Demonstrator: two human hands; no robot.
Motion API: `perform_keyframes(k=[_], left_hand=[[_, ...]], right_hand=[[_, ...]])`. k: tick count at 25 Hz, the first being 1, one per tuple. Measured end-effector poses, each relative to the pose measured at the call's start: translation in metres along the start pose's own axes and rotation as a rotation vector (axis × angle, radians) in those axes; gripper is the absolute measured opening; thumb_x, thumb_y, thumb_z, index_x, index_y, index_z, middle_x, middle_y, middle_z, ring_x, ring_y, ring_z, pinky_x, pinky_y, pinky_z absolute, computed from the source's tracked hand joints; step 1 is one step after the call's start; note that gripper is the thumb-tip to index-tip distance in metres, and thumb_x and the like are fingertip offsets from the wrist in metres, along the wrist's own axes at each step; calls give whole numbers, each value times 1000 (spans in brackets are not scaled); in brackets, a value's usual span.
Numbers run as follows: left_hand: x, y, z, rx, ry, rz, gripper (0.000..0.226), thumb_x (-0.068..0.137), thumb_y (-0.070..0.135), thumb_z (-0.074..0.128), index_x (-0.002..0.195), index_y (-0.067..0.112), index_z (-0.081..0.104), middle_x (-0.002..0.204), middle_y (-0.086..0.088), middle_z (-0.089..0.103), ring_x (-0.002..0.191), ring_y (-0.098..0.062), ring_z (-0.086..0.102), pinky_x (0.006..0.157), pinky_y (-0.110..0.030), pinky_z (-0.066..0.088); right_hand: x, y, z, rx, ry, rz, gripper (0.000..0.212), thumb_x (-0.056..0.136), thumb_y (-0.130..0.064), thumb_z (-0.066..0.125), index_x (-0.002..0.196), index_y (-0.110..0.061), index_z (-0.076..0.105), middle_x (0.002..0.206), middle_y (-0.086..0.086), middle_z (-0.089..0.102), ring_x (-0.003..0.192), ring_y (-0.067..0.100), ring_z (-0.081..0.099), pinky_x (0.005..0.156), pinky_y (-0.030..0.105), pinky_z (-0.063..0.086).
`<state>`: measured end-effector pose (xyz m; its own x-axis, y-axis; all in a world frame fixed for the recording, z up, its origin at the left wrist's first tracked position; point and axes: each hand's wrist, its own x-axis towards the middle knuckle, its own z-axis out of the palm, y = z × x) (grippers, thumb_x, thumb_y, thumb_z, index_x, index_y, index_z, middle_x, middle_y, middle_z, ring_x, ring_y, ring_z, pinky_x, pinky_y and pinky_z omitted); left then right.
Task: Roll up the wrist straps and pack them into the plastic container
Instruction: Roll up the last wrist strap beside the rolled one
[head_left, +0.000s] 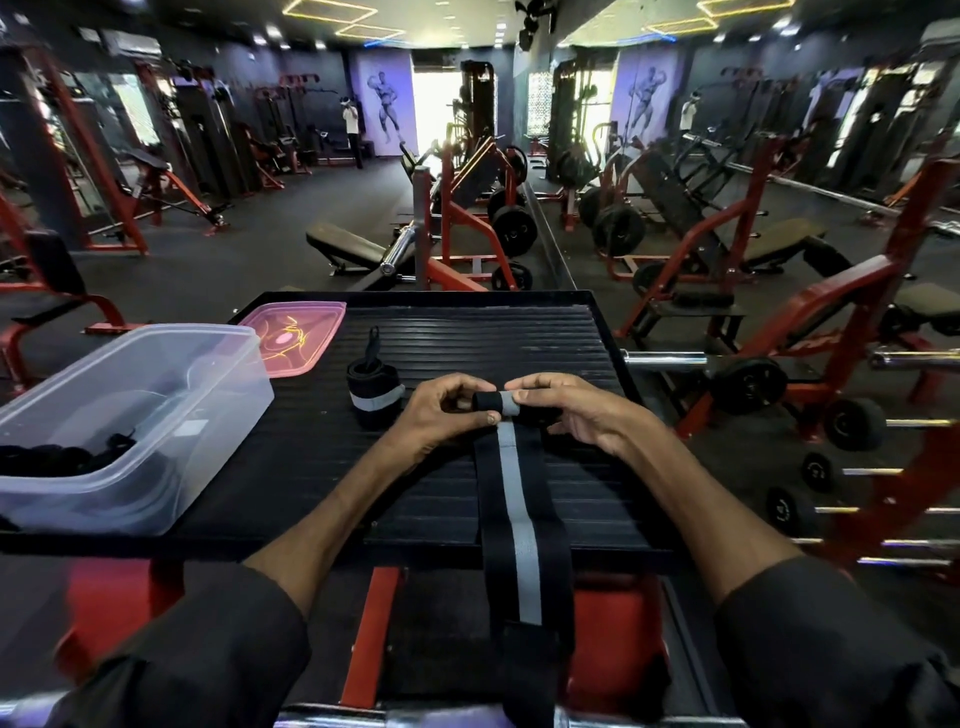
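A black wrist strap (514, 499) with a grey centre stripe lies lengthwise on the black ribbed platform (467, 338), its near end hanging over the front edge. Its far end is curled into a small roll. My left hand (441, 410) and my right hand (566, 410) pinch that roll from either side. A rolled wrist strap (371, 392) with a loop sticking up stands just left of my left hand. The clear plastic container (171, 364) sits at the platform's left, with dark straps (62, 457) in its near corner.
A pink lid (296, 338) lies behind the container at the platform's far left. Red-framed gym machines, benches and weight plates surround the platform, with a dumbbell rack (857, 467) close on the right. A person stands far back on the left.
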<state>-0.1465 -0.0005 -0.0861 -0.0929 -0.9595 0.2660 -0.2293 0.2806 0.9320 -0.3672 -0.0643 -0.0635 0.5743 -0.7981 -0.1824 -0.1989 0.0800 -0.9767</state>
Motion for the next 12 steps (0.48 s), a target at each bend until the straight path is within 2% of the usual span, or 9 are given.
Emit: perform_keyframes(k=[3, 6, 9, 12], left_hand=[[-6, 7, 1, -48, -44, -99, 37, 82, 3, 78, 116, 12, 67, 94, -4, 71, 86, -12, 68, 76, -26, 58], [-10, 10, 1, -95, -165, -228, 37, 91, 16, 71, 128, 14, 62, 114, -2, 73, 105, -15, 71, 82, -27, 59], [-13, 9, 2, -89, -192, -258, 36, 94, 25, 69, 128, 15, 62, 125, -7, 70, 117, -18, 67, 95, -35, 57], [-17, 10, 5, -57, -133, -209, 34, 90, 23, 73, 123, 16, 66, 120, -7, 71, 107, -10, 69, 84, -28, 59]], right_hand=[[-5, 4, 0, -41, 36, -87, 32, 88, -17, 77, 120, -12, 71, 107, 1, 74, 97, 11, 67, 78, 26, 51], [-8, 8, 4, -28, 97, -228, 31, 84, -3, 79, 114, -7, 72, 90, -5, 75, 80, 2, 69, 69, 15, 52], [-11, 13, 9, -49, 90, -330, 36, 78, 7, 80, 112, 1, 71, 93, 1, 74, 87, 7, 70, 78, 19, 56], [-14, 11, 12, -107, 86, -310, 39, 74, 12, 79, 109, -2, 72, 100, 5, 72, 95, 15, 69, 84, 24, 58]])
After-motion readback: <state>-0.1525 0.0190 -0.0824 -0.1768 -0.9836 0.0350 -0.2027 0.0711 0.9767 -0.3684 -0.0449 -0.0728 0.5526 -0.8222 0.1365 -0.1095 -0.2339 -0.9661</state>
